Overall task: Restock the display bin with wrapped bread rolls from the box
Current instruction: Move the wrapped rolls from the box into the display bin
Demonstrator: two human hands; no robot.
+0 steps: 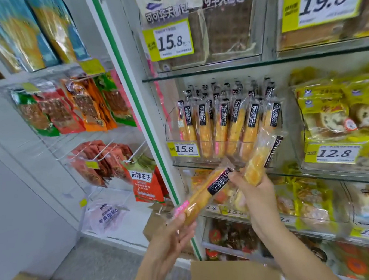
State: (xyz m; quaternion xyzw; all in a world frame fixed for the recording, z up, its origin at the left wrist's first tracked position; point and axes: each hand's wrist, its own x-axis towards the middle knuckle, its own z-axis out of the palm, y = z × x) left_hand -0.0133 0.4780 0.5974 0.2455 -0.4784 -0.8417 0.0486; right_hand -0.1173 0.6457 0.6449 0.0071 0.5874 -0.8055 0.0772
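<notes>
A glass-shelved bakery case (217, 70) carries the clear display bin (203, 159), packed with upright wrapped bread rolls (220, 127). Left of the bin hang snack packets (60, 110). Below the bin sits an open cardboard box (231, 274). The right grip (256, 191) is curled round one roll (261, 157), which is angled across the bin's crowded right front. Lower left of the bin, the left grip (176, 232) holds a second roll (208, 189). A 15.8 price tag (183, 149) marks the bin's left corner.
</notes>
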